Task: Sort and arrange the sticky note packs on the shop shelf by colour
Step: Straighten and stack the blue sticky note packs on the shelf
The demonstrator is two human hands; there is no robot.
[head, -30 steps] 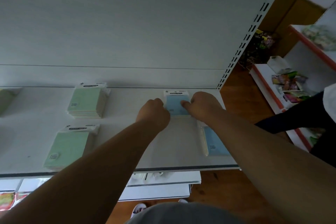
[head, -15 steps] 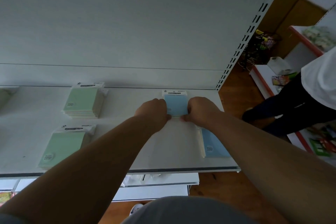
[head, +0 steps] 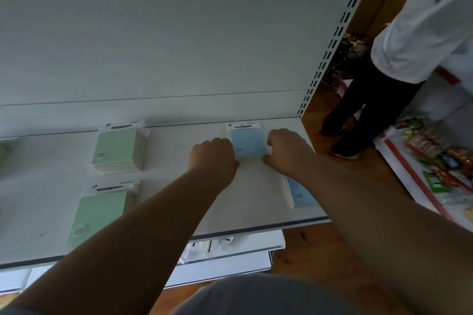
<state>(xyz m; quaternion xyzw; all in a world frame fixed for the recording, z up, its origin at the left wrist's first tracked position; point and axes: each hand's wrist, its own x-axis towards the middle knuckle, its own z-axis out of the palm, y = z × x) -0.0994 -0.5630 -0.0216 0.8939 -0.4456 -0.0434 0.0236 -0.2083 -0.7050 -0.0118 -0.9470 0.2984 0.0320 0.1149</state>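
Blue sticky note pack (head: 247,143) lies flat at the back of the white shelf (head: 258,202), toward 1 o'clock from our viewpoint, its white header card touching the rear panel. We see the left hand (head: 213,157) against the pack's 9 o'clock edge and the right hand (head: 286,151) against its 3 o'clock edge; both hands have their fingers curled inward around the pack's sides, so the pack sits held between them. The fingertips themselves are hidden under the knuckles, and we cannot tell how far they reach beneath the pack.

A second blue pack (head: 300,193) lies at 5 o'clock from the held one, near the shelf's front edge and partly covered by our right forearm. At 9 o'clock, well apart from the hands, a stack of green packs (head: 117,148) rests by the rear panel; a single green pack (head: 99,212) lies at 6 o'clock from that stack, nearer the front edge. Another greenish pack is cut off at the far left border.

Beyond the shelf's slotted upright (head: 330,48), at 2 o'clock, a bystander (head: 399,59) in a white top and dark trousers stands on the wooden floor beside a red-edged shelf of packaged goods (head: 440,156).
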